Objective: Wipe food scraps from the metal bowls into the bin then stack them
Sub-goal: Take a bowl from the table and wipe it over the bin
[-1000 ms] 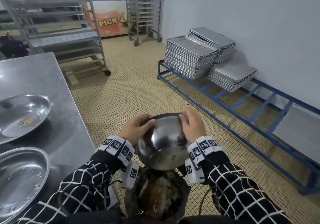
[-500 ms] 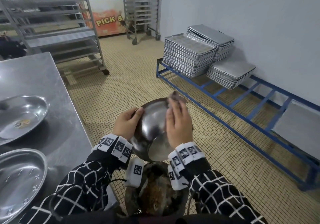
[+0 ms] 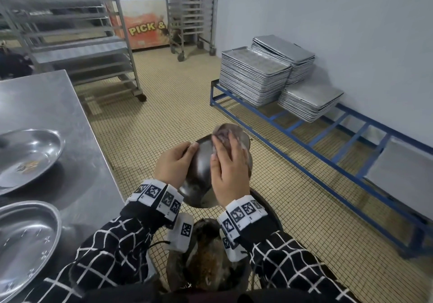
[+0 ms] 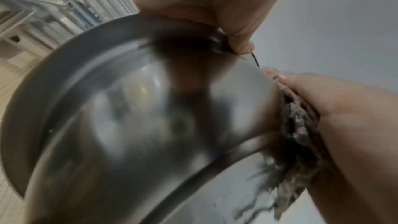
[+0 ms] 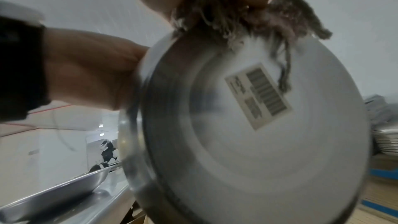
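Note:
A metal bowl (image 3: 199,169) hangs tilted on edge over the dark bin (image 3: 210,260), which holds brown scraps. My left hand (image 3: 173,164) grips the bowl's left rim, thumb on the outer wall. My right hand (image 3: 228,169) lies flat on the bowl's outer side and presses a grey frayed cloth (image 3: 225,131) against it. In the right wrist view the bowl's base (image 5: 258,142) carries a barcode label (image 5: 258,96), with the cloth (image 5: 247,16) at its upper edge. The left wrist view shows the bowl's outer wall (image 4: 140,117) and the cloth (image 4: 297,134) under my right hand (image 4: 344,125).
Two shallow metal bowls sit on the steel table (image 3: 46,99) to my left: the far bowl (image 3: 28,153) holds scraps, the near bowl (image 3: 25,239) looks bare. Stacked baking trays (image 3: 255,78) rest on a blue floor rack (image 3: 328,134) at the right. Wheeled tray trolleys (image 3: 70,33) stand behind.
My right hand left the bowl's far rim and slid onto its outer side with the cloth. The bowl rose a little and turned more on edge in my left hand.

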The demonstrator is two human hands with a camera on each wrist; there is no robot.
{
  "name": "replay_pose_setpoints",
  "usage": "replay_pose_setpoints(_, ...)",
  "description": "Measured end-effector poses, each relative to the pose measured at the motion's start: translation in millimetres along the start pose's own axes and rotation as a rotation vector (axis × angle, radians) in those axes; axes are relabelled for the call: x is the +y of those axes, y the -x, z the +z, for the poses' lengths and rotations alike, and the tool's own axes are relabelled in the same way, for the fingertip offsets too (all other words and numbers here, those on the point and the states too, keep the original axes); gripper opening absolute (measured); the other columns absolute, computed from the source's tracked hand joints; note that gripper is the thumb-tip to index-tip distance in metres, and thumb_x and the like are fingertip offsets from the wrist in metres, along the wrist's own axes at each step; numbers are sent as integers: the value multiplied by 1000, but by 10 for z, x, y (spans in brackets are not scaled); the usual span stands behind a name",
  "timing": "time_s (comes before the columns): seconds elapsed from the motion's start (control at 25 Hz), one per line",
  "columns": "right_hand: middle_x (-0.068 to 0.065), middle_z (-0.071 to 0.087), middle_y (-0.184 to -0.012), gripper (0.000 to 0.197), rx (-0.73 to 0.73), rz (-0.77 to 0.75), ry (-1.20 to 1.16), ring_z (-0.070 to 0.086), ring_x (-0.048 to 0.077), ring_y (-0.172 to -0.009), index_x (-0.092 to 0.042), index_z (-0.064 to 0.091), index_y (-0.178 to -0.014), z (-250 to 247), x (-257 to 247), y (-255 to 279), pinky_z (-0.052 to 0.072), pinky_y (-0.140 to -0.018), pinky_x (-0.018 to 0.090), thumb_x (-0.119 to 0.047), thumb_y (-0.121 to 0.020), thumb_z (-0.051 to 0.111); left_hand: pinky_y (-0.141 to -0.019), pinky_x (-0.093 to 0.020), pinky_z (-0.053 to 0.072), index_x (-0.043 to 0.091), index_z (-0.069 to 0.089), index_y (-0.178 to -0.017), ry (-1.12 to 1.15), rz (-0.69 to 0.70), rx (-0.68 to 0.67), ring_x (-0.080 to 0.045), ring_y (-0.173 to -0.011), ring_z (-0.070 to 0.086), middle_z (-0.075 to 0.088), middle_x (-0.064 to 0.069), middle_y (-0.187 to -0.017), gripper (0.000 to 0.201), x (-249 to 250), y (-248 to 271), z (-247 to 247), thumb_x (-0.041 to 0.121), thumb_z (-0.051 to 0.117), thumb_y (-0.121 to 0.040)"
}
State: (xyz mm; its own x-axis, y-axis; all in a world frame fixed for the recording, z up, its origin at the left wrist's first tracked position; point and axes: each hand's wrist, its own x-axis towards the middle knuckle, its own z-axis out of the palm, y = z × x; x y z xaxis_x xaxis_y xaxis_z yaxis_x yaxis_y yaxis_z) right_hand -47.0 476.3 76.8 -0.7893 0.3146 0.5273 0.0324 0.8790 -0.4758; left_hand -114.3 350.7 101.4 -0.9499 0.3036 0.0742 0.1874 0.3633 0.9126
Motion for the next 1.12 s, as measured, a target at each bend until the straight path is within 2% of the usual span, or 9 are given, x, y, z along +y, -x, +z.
replay_pose_setpoints(0.12, -3, 20, -155, 46, 102, 222, -137, 30, 20, -136, -34, 31, -145, -36, 77, -83, 34, -106, 38, -41, -99, 27, -77, -44, 53, 23, 66, -83, 27, 4, -13, -25, -76, 65, 69, -3, -77, 31, -36, -1, -57, 45, 48, -95)
replay_pose_setpoints(0.2, -4, 30, -150, 45, 111, 590, -460, 41, 18, -128, -32, 35, -143, -2, 328, -118, 41, -97, 33, -41, -99, 29, -74, -34, 51, 23, 67, -82, 88, -16, -13, -20, -76, 64, 69, -1, -76, 27, -54, 19, -112, 40, 50, -95)
replay_pose_setpoints(0.32, 7, 58, -124, 39, 22, 1008, -986, 55, 28, -113, -27, 58, -119, -2, 759, -28, 43, -99, 45, -47, -91, 42, -68, -24, 51, 27, 67, -84, 279, -91, 30, -14, -74, 67, 71, 2, -78, 19, -69, 55, -178, 35, 53, -94)
replay_pose_setpoints(0.4, 11, 62, -108, 28, -43, 1057, -955, 58, 26, -96, -23, 60, -102, -99, 844, 48, 48, -90, 42, -45, -92, 46, -61, -19, 51, 26, 67, -85, 337, -117, 41, -13, -72, 67, 71, 2, -77, 18, -94, 62, -200, 34, 54, -94)
replay_pose_setpoints(0.52, 3, 58, -90, 24, -78, 902, -641, 53, 19, -81, -19, 54, -94, -261, 843, 67, 38, -65, 24, -39, -98, 42, -69, -23, 53, 25, 67, -90, 329, -136, 17, -15, -80, 67, 71, 2, -85, 18, -183, 59, -218, 34, 52, -95)
replay_pose_setpoints(0.68, 1, 57, -85, 24, -10, 747, -530, 56, 26, -88, -14, 53, -92, -344, 843, -76, 38, -64, 28, -35, -98, 44, -86, -36, 53, 26, 62, -104, 90, -39, -80, -14, -93, 63, 66, 5, -98, 14, -307, -5, -234, 31, 51, -96)
replay_pose_setpoints(0.8, -5, 54, -83, 17, -171, 502, -299, 54, 16, -81, -15, 51, -95, -412, 688, -256, 37, -59, 20, -31, -98, 44, -81, -34, 53, 35, 59, -113, 6, -13, -206, -12, -95, 62, 65, 10, -103, 20, -153, -3, -187, 38, 51, -95)
replay_pose_setpoints(0.96, -4, 55, -96, 15, -270, 86, 55, 49, 14, -92, -20, 52, -95, -295, 407, -379, 41, -77, 25, -34, -95, 48, -72, -23, 45, 27, 61, -96, -262, 63, -320, -12, -84, 60, 63, 10, -88, 22, 102, 6, 14, 41, 44, -98)
replay_pose_setpoints(1.12, 9, 34, -137, 41, -230, 56, 118, 38, 25, -120, -24, 46, -129, -157, 190, -168, 38, -101, 37, -43, -94, 40, -78, -36, 51, 19, 65, -92, -244, -32, -164, -21, -80, 63, 68, -2, -84, 37, 58, 15, 112, 43, 38, -100)
